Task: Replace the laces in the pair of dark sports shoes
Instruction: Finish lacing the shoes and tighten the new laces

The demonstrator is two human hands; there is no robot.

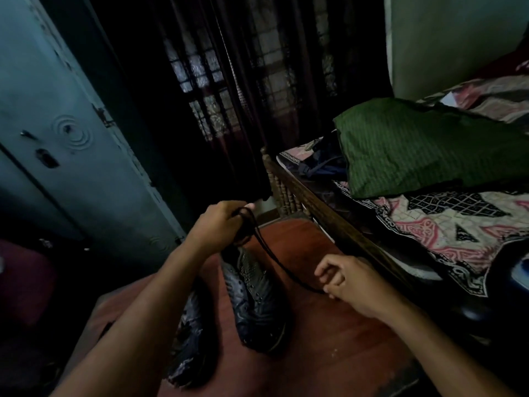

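Head view looked down on a dim room, and the lace work was well under way! The left hand (220,224) was up at the far end of the shoes, fingers curled tight round a bunched dark lace (274,259), while the right hand (342,277) pinched the lace's near end between fingertips, so the cord ran taut between them. Both hands were clamped on that one lace.

The right-hand shoe (252,299) lay on the reddish-brown floor (329,353) with its eyelet rows showing bare, no lace threaded that I could see. So by my reckoning one lace was out and in hand (old or new, too dark to tell). The other shoe (189,339), just beside it to the left, sat partly under the left forearm, and its lacing could not be made out. Threading fresh laces through both seemed to be still ahead.

As for materials: the lace looked thin, round and limp, a braided cord. The shoes had a glossy, patterned, ridged upper and long narrow toes. To the right stood a carved wooden bed frame (300,193) with a printed sheet and a green ribbed pillow (423,147); to the left, a worn blue metal cupboard (71,133).
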